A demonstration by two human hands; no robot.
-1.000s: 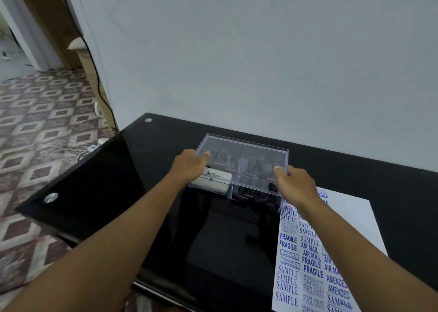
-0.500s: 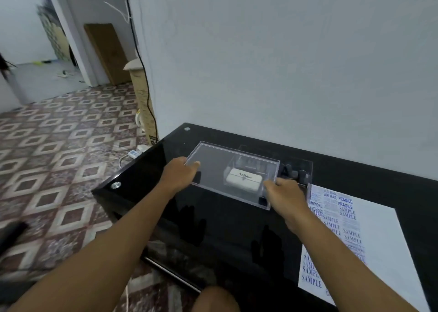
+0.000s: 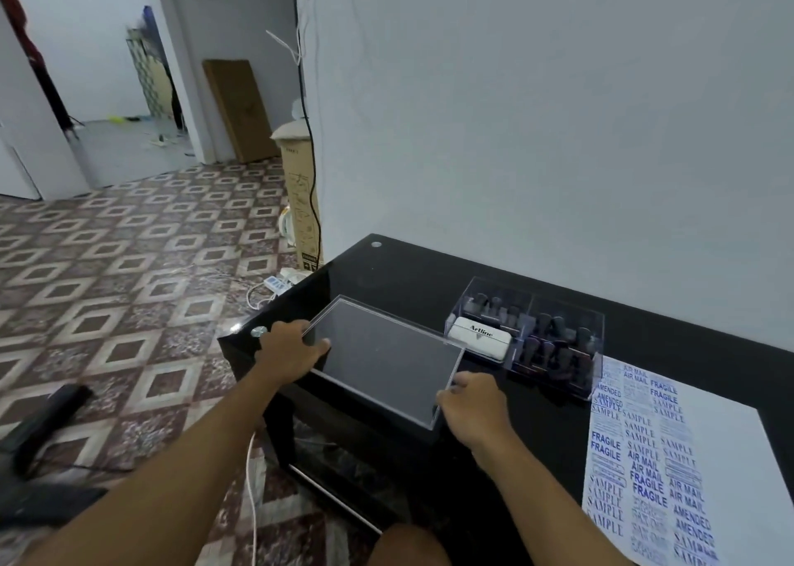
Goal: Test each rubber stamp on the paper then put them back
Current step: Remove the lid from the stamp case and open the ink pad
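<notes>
While the left hand grips the left edge of the clear lid, thumb curled over its top face, the right hand pinches the lid's near right corner. Both hold it over the left end of the black glass table. Just right of the lid stands the open clear box, with dark rubber stamps in its compartments and a white ink pad at its near left. Touching the box's near right corner lies the paper, covered in blue stamped words.

Black glossy table; blue-stamped white paper
</notes>
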